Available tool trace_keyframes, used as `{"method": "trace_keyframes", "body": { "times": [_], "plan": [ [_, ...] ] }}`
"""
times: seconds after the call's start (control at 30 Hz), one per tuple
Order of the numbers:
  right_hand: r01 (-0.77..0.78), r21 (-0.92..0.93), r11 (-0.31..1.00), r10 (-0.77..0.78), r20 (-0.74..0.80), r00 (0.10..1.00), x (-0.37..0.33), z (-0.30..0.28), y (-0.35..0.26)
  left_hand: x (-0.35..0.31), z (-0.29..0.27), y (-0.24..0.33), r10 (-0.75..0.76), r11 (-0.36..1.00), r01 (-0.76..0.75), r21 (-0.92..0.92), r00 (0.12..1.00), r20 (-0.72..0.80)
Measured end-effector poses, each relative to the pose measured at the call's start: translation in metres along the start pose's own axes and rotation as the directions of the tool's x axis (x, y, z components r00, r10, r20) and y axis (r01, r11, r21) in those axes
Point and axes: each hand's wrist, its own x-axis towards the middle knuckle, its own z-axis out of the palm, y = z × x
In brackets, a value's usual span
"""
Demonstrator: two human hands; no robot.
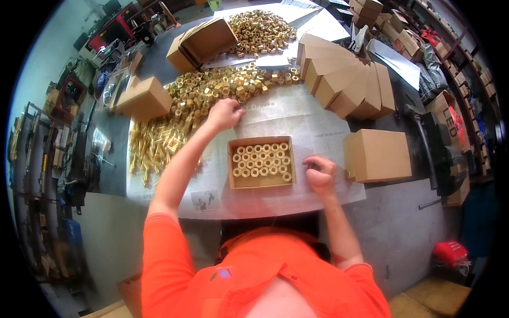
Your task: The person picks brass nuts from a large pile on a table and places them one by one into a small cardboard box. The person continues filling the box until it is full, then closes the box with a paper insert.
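Note:
My left hand [225,114] is at the near edge of a heap of brass hex nuts [204,90], its fingers closed; whatever they may hold is hidden. Nearer to me, an open cardboard box [254,184] lies on the newspaper. Inside stand brass nuts [254,163] in rows with their holes up, and a bare strip shows along the box's near side. Just right of this box, my right hand [320,174] hovers or rests with curled fingers; I cannot make out anything in them.
Newspaper [318,127] covers the table. Slender brass fittings [156,146] lie in a pile on the left. A closed carton [379,155] stands on the right, below a fanned row of cartons [344,79]. Smaller brass pieces [261,32] are heaped behind a tipped carton [204,42].

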Motion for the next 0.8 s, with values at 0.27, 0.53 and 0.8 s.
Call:
{"method": "trace_keyframes", "body": {
  "times": [0.27, 0.53, 0.8],
  "plan": [
    [0.019, -0.072, 0.997, -0.018, 0.008, 1.000, 0.002, -0.002, -0.011, -0.006, -0.010, -0.004, -0.055, 0.994, 0.050, 0.094, 0.997, 0.054],
    [-0.004, -0.020, 1.000, 0.004, -0.015, 1.000, 0.001, -0.001, -0.009, -0.024, -0.001, 0.008, 0.055, 0.951, -0.033, 0.308, 0.997, -0.062],
    [-0.005, 0.042, 0.999, 0.006, -0.015, 1.000, 0.002, 0.000, -0.007, -0.034, -0.019, 0.007, 0.045, 0.992, -0.027, 0.121, 0.989, -0.144]
  ]
}}
